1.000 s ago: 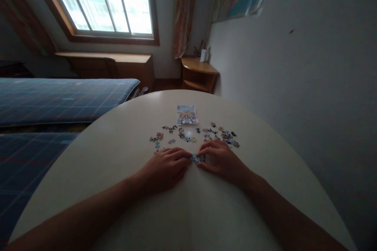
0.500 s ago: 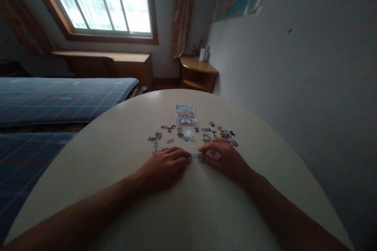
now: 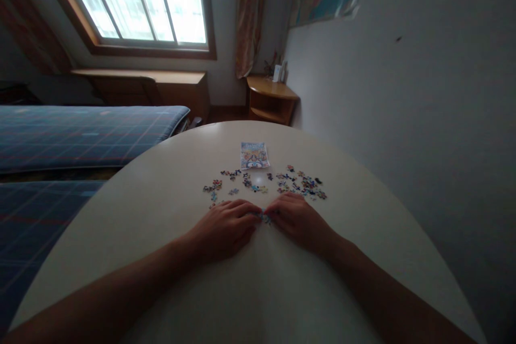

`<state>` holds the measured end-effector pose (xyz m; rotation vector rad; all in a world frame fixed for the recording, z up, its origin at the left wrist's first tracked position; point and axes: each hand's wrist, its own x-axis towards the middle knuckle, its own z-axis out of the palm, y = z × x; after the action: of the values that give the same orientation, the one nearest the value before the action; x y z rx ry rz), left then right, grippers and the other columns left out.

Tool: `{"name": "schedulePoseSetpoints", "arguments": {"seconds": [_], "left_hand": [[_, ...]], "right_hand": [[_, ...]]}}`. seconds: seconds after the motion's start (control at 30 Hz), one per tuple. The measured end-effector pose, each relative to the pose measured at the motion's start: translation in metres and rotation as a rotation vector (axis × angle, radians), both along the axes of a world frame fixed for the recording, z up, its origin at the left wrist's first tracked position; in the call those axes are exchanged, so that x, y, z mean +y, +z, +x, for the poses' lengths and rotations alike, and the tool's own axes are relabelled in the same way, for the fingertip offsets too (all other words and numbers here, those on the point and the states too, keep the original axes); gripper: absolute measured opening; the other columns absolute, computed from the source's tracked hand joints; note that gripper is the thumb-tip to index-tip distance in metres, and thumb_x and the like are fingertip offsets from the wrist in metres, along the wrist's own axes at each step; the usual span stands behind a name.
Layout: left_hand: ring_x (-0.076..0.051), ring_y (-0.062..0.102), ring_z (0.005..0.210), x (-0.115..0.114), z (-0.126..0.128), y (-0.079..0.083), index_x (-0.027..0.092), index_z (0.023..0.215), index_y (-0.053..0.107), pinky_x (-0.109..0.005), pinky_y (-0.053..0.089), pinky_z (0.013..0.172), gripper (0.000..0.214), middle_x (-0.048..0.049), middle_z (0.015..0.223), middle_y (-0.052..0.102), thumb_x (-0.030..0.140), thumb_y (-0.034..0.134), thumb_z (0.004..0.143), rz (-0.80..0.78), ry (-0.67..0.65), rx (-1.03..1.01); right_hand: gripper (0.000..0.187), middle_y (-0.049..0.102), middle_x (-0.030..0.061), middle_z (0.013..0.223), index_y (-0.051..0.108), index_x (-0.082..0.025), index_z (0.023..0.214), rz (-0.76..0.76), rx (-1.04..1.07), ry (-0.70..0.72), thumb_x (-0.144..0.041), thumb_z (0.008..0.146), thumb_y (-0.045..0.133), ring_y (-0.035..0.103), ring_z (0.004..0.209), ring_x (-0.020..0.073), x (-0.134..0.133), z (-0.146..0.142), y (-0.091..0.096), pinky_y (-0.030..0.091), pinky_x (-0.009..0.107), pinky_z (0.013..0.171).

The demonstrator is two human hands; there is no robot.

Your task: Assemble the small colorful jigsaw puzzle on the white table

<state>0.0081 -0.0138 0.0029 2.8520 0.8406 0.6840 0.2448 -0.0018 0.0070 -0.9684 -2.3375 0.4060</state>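
My left hand (image 3: pixel 226 223) and my right hand (image 3: pixel 296 217) lie close together on the round white table (image 3: pixel 169 209), knuckles up. Their fingertips meet over a small cluster of joined puzzle pieces (image 3: pixel 265 216), which both hands pinch from either side. Loose puzzle pieces (image 3: pixel 300 183) are scattered just beyond the fingers, with more pieces (image 3: pixel 213 189) to the left. A small printed puzzle picture (image 3: pixel 253 155) lies flat farther back on the table.
The table stands against a grey wall (image 3: pixel 403 107) on the right. A bed with a blue plaid cover (image 3: pixel 80 134) lies to the left. Behind are a wooden corner stand (image 3: pixel 272 99), a wooden desk (image 3: pixel 161 88) and a bright window (image 3: pixel 137 0).
My right hand has slid left along the table, closing the gap to my left hand; the joined pieces between the fingertips are now mostly covered. My left hand stays put.
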Motion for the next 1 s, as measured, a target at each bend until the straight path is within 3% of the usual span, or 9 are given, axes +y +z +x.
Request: {"name": "schedulePoseSetpoints", "arguments": {"seconds": [0.17, 0.33, 0.67, 1.0], "left_hand": [[-0.023, 0.065, 0.108, 0.0, 0.0, 0.001, 0.02, 0.114, 0.063, -0.043, 0.058, 0.088, 0.025, -0.0078, 0.12, 0.068, 0.015, 0.05, 0.093, -0.002, -0.005, 0.012], [-0.022, 0.065, 0.108, 0.0, 0.0, 0.001, 0.02, 0.113, 0.064, -0.041, 0.057, 0.089, 0.024, -0.0084, 0.118, 0.068, 0.015, 0.049, 0.095, -0.004, -0.001, 0.006], [-0.023, 0.064, 0.109, 0.001, -0.001, -0.002, 0.02, 0.113, 0.062, -0.042, 0.056, 0.089, 0.023, -0.0071, 0.12, 0.068, 0.015, 0.05, 0.094, -0.017, -0.01, 0.02], [-0.023, 0.064, 0.108, 0.001, -0.001, -0.001, 0.02, 0.113, 0.062, -0.041, 0.056, 0.089, 0.022, -0.0074, 0.121, 0.067, 0.015, 0.05, 0.095, -0.001, -0.01, 0.019]], "right_hand": [[0.014, 0.073, 0.0041, 0.092, 0.069, -0.022, 0.098, -0.011, -0.003, -0.03, -0.015, 0.088, 0.061, 0.065, 0.092, 0.0195, -0.002, 0.003, 0.005, 0.048, 0.037, 0.089], [0.025, 0.069, 0.0064, 0.107, 0.07, -0.025, 0.103, -0.018, -0.062, 0.027, -0.023, 0.078, 0.074, 0.061, 0.105, 0.023, -0.003, 0.01, 0.008, 0.045, 0.042, 0.098], [0.011, 0.068, 0.0062, 0.104, 0.067, -0.022, 0.092, -0.034, -0.077, -0.021, -0.024, 0.082, 0.072, 0.06, 0.103, 0.0227, -0.003, 0.006, 0.006, 0.045, 0.042, 0.097], [0.017, 0.068, 0.0064, 0.106, 0.066, -0.023, 0.099, -0.022, -0.093, -0.023, -0.021, 0.083, 0.07, 0.061, 0.104, 0.0228, -0.003, 0.006, 0.005, 0.046, 0.042, 0.096]]}}
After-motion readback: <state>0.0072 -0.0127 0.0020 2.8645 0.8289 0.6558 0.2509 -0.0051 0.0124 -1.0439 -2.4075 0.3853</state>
